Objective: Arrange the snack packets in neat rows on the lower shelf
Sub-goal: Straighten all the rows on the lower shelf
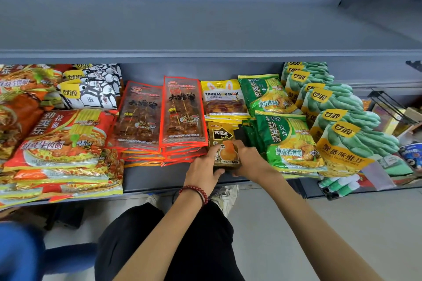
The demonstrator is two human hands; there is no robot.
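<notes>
I have both hands on the brown packet [225, 143] at centre frame. The left hand [202, 167] grips its left edge with the thumb curled under the bottom. The right hand [250, 162] holds the right edge, fingers wrapped round it. I judge that holding it from both sides lets me square it with the yellow packet [225, 98] lying flat just behind. That would keep this column straight.

The brown packet sits in the narrow slot between the skewer packs [182, 112] to its left and the green noodle packs [287, 141] to its right. I cannot tell whether its lower end rests on the shelf [159, 178]. Dark packets show beneath it, so it probably tops a small stack.

The shelf is grey metal, with a bare strip showing in front of the skewer packs. At left of frame the red noodle packs [61, 141] lie in loose, sliding piles. At right the bean bags [347, 143] overlap one another in a row. A grey upper shelf [205, 18] fills the top of the frame. Pale floor [319, 223] shows at lower right.
</notes>
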